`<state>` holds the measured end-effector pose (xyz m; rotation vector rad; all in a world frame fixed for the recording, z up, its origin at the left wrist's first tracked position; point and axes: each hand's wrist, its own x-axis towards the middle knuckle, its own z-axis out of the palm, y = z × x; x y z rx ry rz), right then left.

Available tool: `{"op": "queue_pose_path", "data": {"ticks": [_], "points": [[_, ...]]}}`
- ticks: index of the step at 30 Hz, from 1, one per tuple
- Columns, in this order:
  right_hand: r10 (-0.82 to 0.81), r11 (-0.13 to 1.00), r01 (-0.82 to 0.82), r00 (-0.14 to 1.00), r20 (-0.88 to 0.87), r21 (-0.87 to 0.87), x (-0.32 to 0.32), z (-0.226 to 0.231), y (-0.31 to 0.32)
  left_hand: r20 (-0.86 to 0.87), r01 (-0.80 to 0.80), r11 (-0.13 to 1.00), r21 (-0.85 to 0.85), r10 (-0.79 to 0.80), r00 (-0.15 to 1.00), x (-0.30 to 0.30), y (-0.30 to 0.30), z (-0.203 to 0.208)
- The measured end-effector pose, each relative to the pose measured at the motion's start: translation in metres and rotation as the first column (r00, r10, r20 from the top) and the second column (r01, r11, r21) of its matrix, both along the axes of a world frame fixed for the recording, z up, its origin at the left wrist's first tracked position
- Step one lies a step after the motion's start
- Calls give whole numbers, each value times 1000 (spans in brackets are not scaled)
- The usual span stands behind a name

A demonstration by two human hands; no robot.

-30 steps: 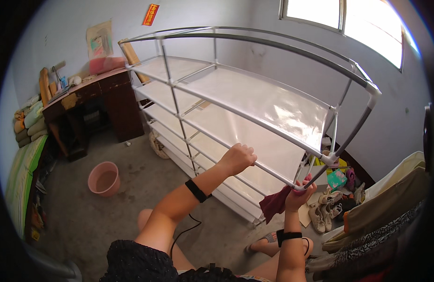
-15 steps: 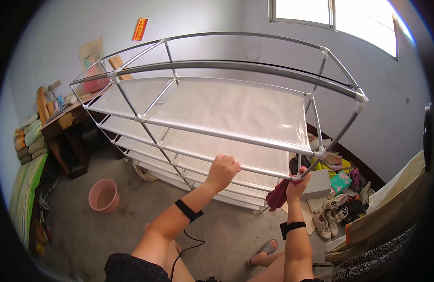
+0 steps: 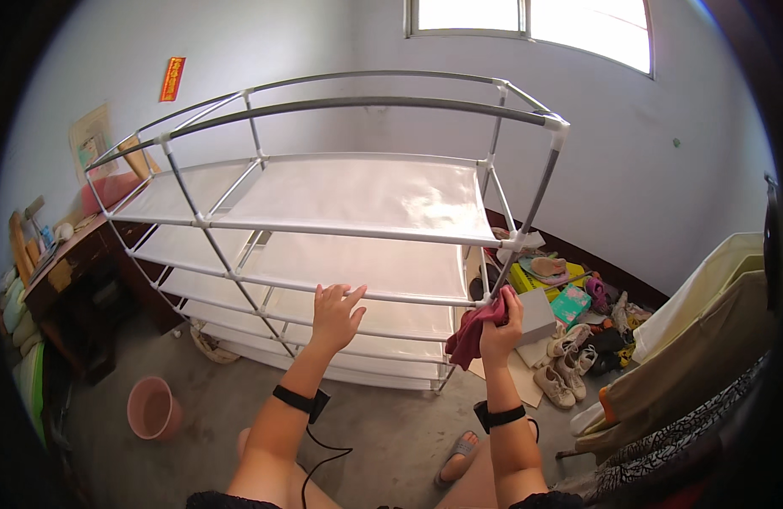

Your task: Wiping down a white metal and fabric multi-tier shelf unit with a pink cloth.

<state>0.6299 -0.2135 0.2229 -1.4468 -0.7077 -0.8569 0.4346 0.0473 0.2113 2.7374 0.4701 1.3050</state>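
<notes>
A tall rack of grey metal tubes with white joints (image 3: 512,241) and white sheet shelves (image 3: 357,193) stands before me. My right hand (image 3: 500,332) is closed on a maroon cloth (image 3: 466,341), at the rack's near right post beside the second shelf's corner joint. Part of the cloth hangs down below the fingers. My left hand (image 3: 337,317) is raised with its fingers apart, in front of the second shelf's front rail (image 3: 391,297). It holds nothing; whether its fingertips touch the rail, I cannot tell.
Shoes (image 3: 564,378), a grey box (image 3: 535,318) and a teal box (image 3: 570,304) are heaped right of the rack. Hanging fabrics (image 3: 705,339) flank the right side. A pink bucket (image 3: 154,409) stands on the floor at left, near a dark wooden desk (image 3: 78,280).
The view has turned right, so the rack sits further left in the picture. My left hand's fingers have gone from curled to spread. My right hand still grips the cloth by the post.
</notes>
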Motion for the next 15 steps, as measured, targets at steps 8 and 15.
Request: {"op": "queue_pose_path", "data": {"ticks": [8, 15], "points": [[254, 889, -319, 940, 227, 330, -50, 153, 4, 33, 5, 1000, -15, -5, 999, -12, -7, -4], [-37, 955, -14, 985, 166, 295, -41, 179, 16, 108, 52, 981, -188, -32, 994, -18, -40, 15]]}}
